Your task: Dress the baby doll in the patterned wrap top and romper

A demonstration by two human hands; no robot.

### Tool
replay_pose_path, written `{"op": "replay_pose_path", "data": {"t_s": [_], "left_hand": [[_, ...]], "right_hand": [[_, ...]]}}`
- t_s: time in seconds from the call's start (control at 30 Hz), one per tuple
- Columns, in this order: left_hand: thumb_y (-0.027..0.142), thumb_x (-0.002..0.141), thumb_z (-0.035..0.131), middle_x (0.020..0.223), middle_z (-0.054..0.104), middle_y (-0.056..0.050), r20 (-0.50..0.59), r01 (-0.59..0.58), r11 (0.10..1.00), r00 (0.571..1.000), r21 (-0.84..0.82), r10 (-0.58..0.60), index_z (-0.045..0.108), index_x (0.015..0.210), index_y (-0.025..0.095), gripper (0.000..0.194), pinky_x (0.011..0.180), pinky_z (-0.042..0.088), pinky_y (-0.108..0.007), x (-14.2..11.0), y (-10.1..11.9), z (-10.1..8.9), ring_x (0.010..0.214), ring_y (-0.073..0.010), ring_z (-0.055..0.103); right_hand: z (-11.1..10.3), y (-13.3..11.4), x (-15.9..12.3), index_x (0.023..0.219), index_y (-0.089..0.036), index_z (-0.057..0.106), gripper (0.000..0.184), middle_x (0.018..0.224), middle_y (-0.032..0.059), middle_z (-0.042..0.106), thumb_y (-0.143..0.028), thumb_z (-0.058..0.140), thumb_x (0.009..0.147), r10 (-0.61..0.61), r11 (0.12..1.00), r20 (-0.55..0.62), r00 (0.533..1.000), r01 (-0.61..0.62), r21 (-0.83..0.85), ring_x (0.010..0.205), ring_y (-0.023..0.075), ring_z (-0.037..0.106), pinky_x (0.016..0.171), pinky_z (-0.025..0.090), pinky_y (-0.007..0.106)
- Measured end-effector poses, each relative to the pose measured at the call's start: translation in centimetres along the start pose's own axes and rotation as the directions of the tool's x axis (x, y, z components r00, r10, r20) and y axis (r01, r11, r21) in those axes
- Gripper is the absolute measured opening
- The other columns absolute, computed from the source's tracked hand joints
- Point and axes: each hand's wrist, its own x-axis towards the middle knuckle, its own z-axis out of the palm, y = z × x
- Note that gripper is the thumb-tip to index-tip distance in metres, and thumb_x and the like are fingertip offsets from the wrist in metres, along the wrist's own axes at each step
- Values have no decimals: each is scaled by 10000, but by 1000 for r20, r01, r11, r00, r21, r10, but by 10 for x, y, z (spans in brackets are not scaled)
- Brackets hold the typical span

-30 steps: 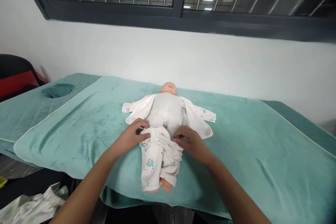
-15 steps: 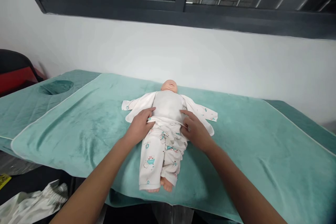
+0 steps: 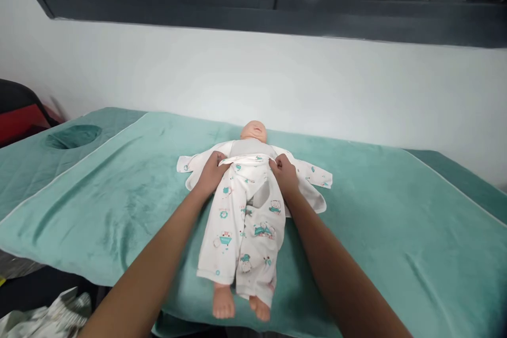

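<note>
A baby doll lies on its back, its head toward the wall and its bare feet toward me. It wears an open white printed jacket with the sleeves spread sideways, over a pale grey torso. White printed baby pants cover its legs, with the waistband pulled up over the belly. My left hand grips the waistband at its left side, fingers closed. My right hand is closed on the right side of the same waistband. An opening at the crotch shows grey beneath.
A green plush cover lies over a massage bed with a face hole at the left. The white wall and a barred window stand behind. Crumpled white cloth lies at lower left, a black and red chair farther back.
Both hands have moved up toward the doll's chest, drawing the waistband up with them. The pants have straightened and both feet now show below the cuffs.
</note>
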Motion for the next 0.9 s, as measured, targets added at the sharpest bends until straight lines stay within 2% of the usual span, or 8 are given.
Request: {"op": "replay_pose_path", "data": {"t_s": [0.07,0.13,0.27,0.37,0.5,0.67,0.8,0.9], "left_hand": [[382,767,630,946,638,-3,24,42,991,999,-127,-39,570,915,207,237,776,423,-268,-3,-5,1,876,-180,562],[429,765,659,994,667,-29,106,98,960,992,-261,-73,630,981,191,323,776,445,-277,-6,-5,-1,891,-195,587],[534,795,633,940,705,-77,209,206,883,970,-422,-126,701,961,135,437,745,477,-303,-8,2,-7,845,-215,610],[480,754,695,913,720,-67,189,251,890,963,-381,-191,727,926,146,378,708,478,-292,-9,3,-11,821,-210,618],[296,699,743,1018,729,-55,260,256,907,950,-334,-172,730,1022,184,342,759,487,-294,-15,-2,-18,886,-214,644],[182,719,697,1213,685,-70,447,260,913,889,-314,-99,683,1180,220,462,867,494,-343,-21,0,-33,1040,-254,642],[205,745,700,1300,643,-84,512,220,918,859,-330,-22,682,1198,222,454,979,460,-391,-23,4,-39,1174,-295,588],[256,736,737,1241,674,-107,515,259,894,856,-367,-36,694,1171,196,441,985,456,-421,-22,1,-39,1157,-315,598]], "right_hand": [[6,6,-1,739,-230,442,258,638,-45,485,-453,503,851,39,998,-17,999,-38,60,627,145,429,612,322,269],[6,9,-5,751,-225,478,266,665,-40,520,-470,554,822,58,990,-23,998,-55,129,651,147,453,641,349,276],[-8,11,-9,749,-218,516,282,730,-7,584,-487,566,820,47,984,79,996,-60,167,705,169,512,682,387,298],[-23,16,-9,769,-216,534,271,749,0,602,-479,572,823,51,969,275,960,-114,219,694,169,534,661,405,298],[-39,21,-11,770,-203,550,243,694,-9,564,-436,572,834,16,916,543,839,-230,329,639,146,516,611,396,279],[-48,20,-13,834,-194,587,120,743,-16,573,-284,631,769,-31,887,626,780,-267,376,690,138,515,634,380,266],[-49,23,-14,789,-192,585,127,753,-25,570,-270,673,742,-91,831,660,746,-309,463,709,131,500,637,357,257],[-46,24,-15,776,-189,584,142,735,-34,556,-266,694,731,-108,758,652,750,-362,542,686,118,482,626,345,252]]}}
